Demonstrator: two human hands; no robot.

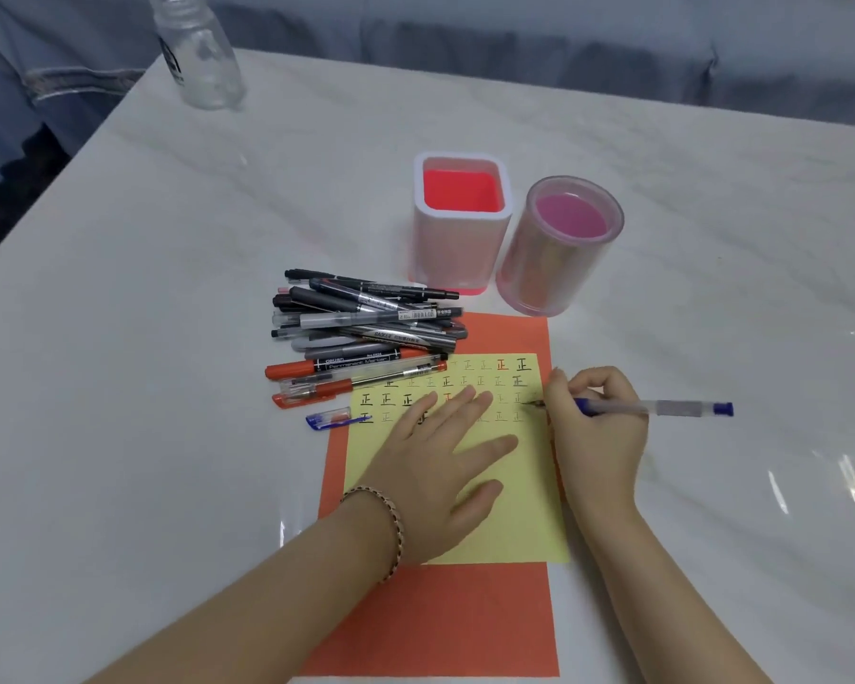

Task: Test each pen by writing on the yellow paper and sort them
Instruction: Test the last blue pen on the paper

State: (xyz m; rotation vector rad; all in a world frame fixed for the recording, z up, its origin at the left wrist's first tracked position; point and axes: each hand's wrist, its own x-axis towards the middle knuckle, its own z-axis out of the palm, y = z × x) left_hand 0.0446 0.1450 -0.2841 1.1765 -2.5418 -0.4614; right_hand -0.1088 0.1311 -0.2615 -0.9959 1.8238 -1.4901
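Left hand [440, 466] hides marks on yellow paper [507, 528]; right hand [598, 436] apparently pinches pen [672, 408].

Rows of the handwritten character "正" on the yellow paper sheet [524, 525], mostly in black ink. One red character [502, 364] of the same form in the top row, near the right corner. "deli" and "Permanent Marker" in white print along the black marker with orange-red cap [356, 363]; finer line above it beginning "No.", digits too small to read. "BAOKE" in white on the dark grey pen [398, 336] in the pile. Barcode sticker on the pale grey pen [415, 315], digits illegible. Label on the clear plastic bottle [171, 61] blurred, unreadable.
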